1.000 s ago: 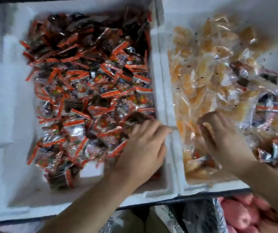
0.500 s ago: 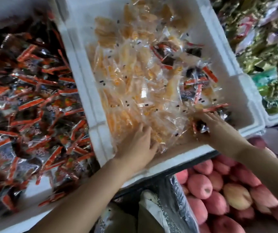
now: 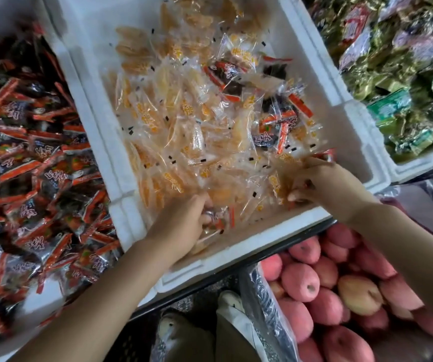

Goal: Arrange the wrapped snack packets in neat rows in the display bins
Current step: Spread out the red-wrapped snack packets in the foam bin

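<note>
**Middle foam bin: mixed stock, both hands at near wall**

Middle bin (image 3: 346, 118): clear orange packets (image 3: 173, 121) heaped loose, dark striped packets (image 3: 275, 121) mixed in at right. Bare floor shows along the right wall and in the far-left corner. Left hand (image 3: 184, 226), at the near wall, curls round a red-edged packet (image 3: 220, 218). Right hand (image 3: 327, 184), near-right corner: fingers curled into the heap, grip cannot be told.

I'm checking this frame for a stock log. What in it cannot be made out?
All from the head view, the only one.
Left hand grip: fingertips are buried among the clear yellow packets, so what it holds is unclear.
Right hand: blurred, same doubt.
Packet print: too blurred to read.
Red-and-dark packet bin: cut off by the left edge.
Green packet bin: cut off by the right and top edges.
</note>
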The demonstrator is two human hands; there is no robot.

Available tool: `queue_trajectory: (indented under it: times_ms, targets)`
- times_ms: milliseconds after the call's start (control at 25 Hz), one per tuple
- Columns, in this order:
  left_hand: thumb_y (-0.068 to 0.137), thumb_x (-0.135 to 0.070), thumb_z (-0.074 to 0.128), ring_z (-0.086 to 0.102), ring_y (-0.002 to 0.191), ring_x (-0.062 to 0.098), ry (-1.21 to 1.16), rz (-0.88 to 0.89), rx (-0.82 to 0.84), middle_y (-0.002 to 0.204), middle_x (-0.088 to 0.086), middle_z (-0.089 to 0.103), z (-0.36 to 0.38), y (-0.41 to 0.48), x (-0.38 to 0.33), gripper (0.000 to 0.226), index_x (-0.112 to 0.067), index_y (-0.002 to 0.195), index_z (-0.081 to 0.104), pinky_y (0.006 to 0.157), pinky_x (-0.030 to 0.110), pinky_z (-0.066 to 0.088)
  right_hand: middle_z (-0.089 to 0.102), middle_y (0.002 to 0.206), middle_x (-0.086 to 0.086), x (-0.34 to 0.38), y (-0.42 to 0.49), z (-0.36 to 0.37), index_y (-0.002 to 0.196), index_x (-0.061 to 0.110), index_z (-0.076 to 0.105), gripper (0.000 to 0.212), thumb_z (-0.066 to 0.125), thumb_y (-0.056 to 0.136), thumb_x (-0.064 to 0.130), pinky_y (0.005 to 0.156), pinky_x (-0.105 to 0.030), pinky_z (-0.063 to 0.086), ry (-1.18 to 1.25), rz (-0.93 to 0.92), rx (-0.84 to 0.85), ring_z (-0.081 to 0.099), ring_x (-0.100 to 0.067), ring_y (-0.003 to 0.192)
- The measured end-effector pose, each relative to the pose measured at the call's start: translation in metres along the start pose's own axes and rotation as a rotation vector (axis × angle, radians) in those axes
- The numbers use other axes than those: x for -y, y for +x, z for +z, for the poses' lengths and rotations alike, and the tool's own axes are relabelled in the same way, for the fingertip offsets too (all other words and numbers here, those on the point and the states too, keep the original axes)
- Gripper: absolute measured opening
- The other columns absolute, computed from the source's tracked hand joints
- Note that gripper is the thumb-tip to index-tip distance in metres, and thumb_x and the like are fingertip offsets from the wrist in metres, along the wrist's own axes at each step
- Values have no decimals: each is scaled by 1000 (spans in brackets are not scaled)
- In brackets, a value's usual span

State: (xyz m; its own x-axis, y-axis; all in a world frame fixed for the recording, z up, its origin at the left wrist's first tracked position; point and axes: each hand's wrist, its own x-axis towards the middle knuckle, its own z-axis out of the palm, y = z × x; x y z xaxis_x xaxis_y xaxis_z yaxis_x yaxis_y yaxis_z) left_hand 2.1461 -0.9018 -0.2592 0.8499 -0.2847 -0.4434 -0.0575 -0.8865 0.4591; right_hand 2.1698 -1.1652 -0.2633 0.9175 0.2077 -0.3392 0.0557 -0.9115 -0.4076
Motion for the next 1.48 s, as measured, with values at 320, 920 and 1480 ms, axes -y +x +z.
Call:
queue_trajectory:
  times_ms: [320,920,1480]
  targets:
    - [98,-11,47,59,67,-5,-564,32,-360,94,-3,58,-27,13,-52,12,-13,106,39,54,9,47,56,59,9,28,-20,-12,74,19,54,17,60,90,20,55,-12,39,518,35,-519,52,-3,53]
    - [85,-26,68,63,93,5,-680,19,-178,104,-6,64,9,16,-73,31,-24,110,49,73,11,50,63,102,-1,-5,-13,-15,108,16,56,22,62,88,11,89,-35,47,394,85,-343,61,-12,93]
    - [86,-26,67,61,90,1,-703,-2,-195,105,-3,64,23,32,-77,38,-17,119,50,65,7,48,58,119,1,-40,10,-32,133,24,45,47,49,89,8,92,-31,39,-433,-10,36,51,-24,112]
